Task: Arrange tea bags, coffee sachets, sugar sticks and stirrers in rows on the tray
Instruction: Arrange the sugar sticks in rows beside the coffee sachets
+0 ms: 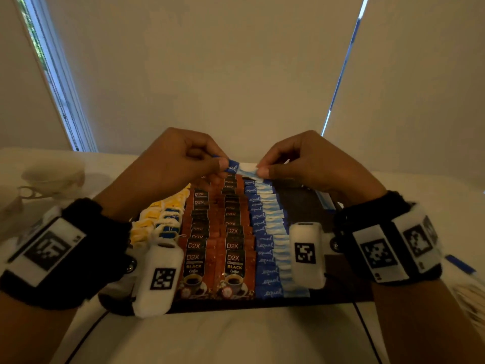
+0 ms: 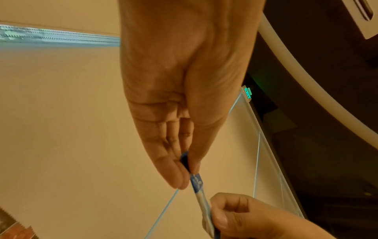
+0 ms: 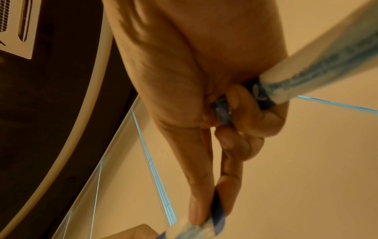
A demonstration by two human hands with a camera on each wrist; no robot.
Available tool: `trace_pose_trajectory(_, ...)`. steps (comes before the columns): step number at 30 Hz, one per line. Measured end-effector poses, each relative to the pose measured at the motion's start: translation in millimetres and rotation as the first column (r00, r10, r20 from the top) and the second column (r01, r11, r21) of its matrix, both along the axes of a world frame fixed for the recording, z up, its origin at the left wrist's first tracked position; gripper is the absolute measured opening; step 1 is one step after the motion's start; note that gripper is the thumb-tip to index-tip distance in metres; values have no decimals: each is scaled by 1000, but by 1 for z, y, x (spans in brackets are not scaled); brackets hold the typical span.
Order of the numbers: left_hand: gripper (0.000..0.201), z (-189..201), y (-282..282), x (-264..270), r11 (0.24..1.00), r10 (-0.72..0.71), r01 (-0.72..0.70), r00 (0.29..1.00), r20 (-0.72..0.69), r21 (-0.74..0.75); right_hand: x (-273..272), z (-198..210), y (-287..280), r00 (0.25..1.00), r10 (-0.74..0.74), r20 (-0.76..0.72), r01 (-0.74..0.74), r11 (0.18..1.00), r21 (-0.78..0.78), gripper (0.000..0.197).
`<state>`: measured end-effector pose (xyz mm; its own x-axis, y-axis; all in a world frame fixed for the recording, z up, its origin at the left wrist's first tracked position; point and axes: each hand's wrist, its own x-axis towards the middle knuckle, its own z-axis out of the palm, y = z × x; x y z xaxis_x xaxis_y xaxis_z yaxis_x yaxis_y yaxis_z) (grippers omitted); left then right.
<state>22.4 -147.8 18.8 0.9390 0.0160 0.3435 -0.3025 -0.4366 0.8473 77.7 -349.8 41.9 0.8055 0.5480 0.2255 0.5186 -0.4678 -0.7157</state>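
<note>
A blue and white sugar stick [image 1: 242, 168] hangs level over the far end of the dark tray [image 1: 309, 206]. My left hand [image 1: 221, 164] pinches its blue end [image 2: 196, 182] and my right hand [image 1: 262, 171] pinches its white end [image 3: 204, 227]. My right hand's lower fingers also curl round a bundle of more sugar sticks [image 3: 319, 71]. On the tray lie a row of yellow tea bags [image 1: 157, 219], two rows of brown coffee sachets [image 1: 217, 240] and a row of blue sugar sticks [image 1: 267, 237]. No stirrers can be made out on the tray.
White cups [image 1: 52, 177] stand on the white cloth at the far left. A loose blue stick [image 1: 459, 264] and a pale striped pile [image 1: 469, 298] lie to the right of the tray. The tray's right strip is bare.
</note>
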Motion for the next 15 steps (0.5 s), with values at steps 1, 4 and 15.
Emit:
trace_pose_trajectory(1, 7, 0, -1, -1, 1000, -8, 8, 1000, -2, 12, 0, 0, -4, 1000, -5, -14, 5, 1000, -17, 4)
trace_pose_trajectory(4, 8, 4, 2, -3, 999, -9, 8, 1000, 18, 50, -1, -5, -19, 997, -1, -71, -8, 993, -122, 4)
trace_pose_trajectory(15, 14, 12, 7, -9, 994, 1, -8, 998, 62, 109, 9, -50, -41, 925, -117, -361, -119, 814, -569, 9)
